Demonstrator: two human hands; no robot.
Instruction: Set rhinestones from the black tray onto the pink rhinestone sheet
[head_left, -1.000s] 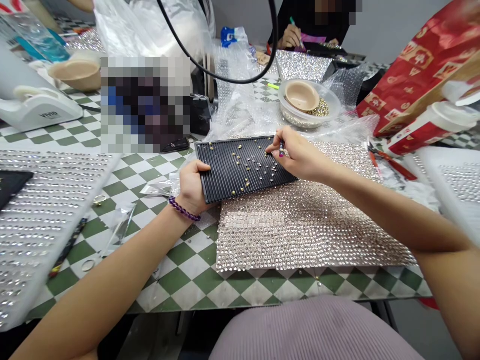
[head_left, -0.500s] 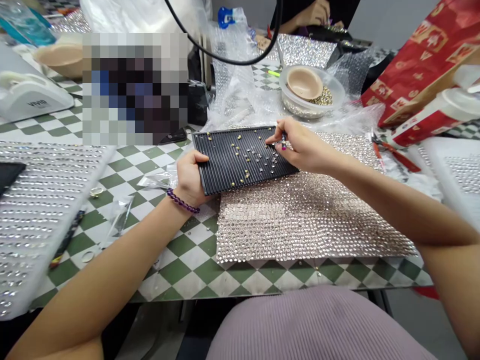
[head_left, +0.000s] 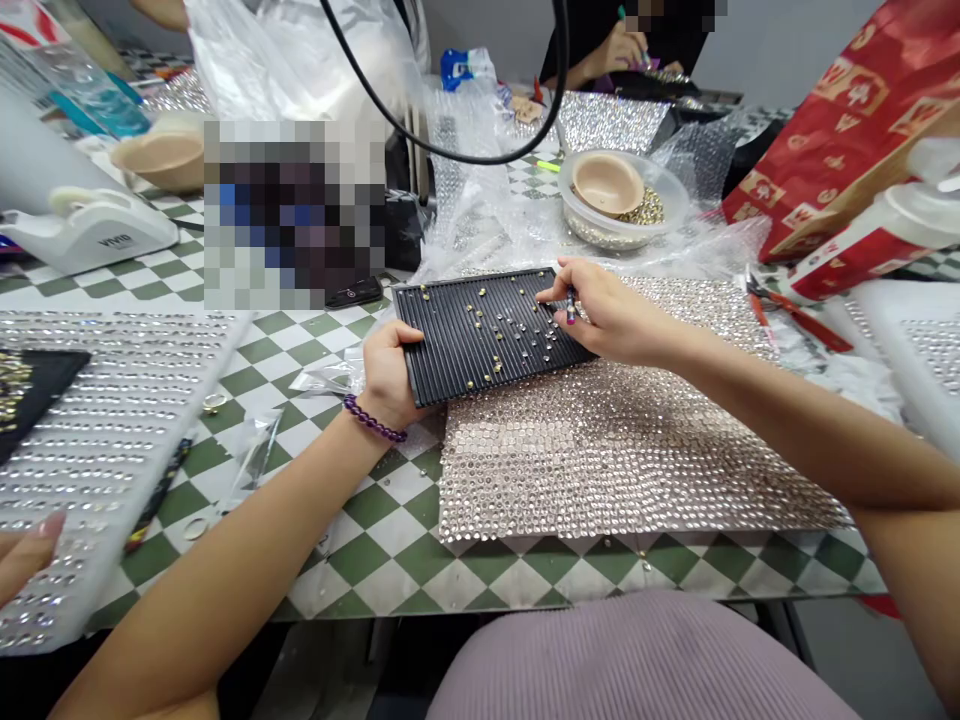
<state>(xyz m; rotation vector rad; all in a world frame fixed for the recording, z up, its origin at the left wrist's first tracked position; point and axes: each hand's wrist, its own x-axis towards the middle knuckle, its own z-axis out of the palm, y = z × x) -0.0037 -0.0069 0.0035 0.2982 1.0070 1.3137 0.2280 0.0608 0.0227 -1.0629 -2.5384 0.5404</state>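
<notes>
A black ribbed tray (head_left: 450,345) with several loose gold and silver studs lies half on a rhinestone sheet (head_left: 615,450), half on the green checked table. My left hand (head_left: 390,375), with a purple bead bracelet at the wrist, grips the tray's near left corner. My right hand (head_left: 607,315) is closed in a pinch on a thin pen-like picker tool (head_left: 571,303), whose tip rests on the tray among the studs near its right end.
A clear bowl of studs with a tan cup (head_left: 611,195) stands behind the tray amid bubble wrap. Red bags (head_left: 832,140) sit right, another rhinestone sheet (head_left: 97,420) left, a white device (head_left: 90,235) far left. Another person's hands work at the back (head_left: 622,45); a fingertip shows at lower left (head_left: 26,555).
My hands and the tray have hardly moved; the view shifted slightly. A fingertip has come into view at the lower left edge.
</notes>
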